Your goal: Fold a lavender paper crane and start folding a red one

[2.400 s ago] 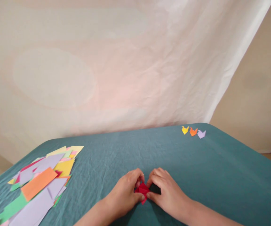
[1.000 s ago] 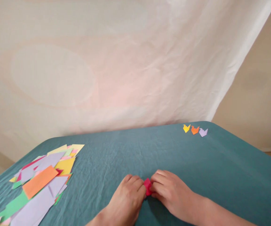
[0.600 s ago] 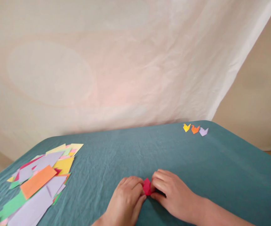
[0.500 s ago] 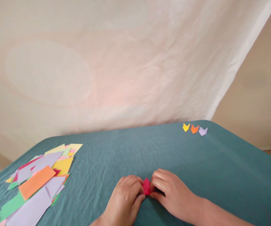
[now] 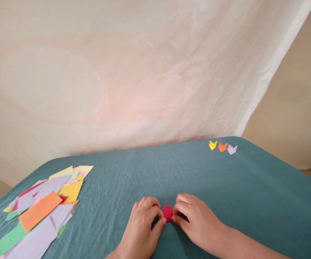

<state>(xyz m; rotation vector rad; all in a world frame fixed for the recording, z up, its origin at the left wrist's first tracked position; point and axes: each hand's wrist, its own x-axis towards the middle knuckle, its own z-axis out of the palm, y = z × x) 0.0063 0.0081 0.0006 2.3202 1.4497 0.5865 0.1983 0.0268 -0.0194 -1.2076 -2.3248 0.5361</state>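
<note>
A small piece of folded red paper [image 5: 167,212] is held between my two hands at the lower middle of the view, its pointed top facing away from me. My left hand [image 5: 144,225] pinches its left edge between thumb and fingers. On the opposite side, my right hand [image 5: 194,217] grips the right edge, also in a pinch. The fingertips cover both side corners of the paper. Both hands are low over the dark green cloth [image 5: 134,172].
Loose coloured paper pieces lie in a spread pile at the left, an orange sheet [image 5: 40,211] on top. Near the far right edge sit three folded paper birds: yellow [image 5: 212,145], orange [image 5: 222,147] and lilac [image 5: 232,149]. Behind the table hangs a pale sheet [image 5: 144,79].
More of the red paper shows between my hands, and it looks wider and flatter. My left fingers have shifted slightly and opened a gap behind the thumb.
</note>
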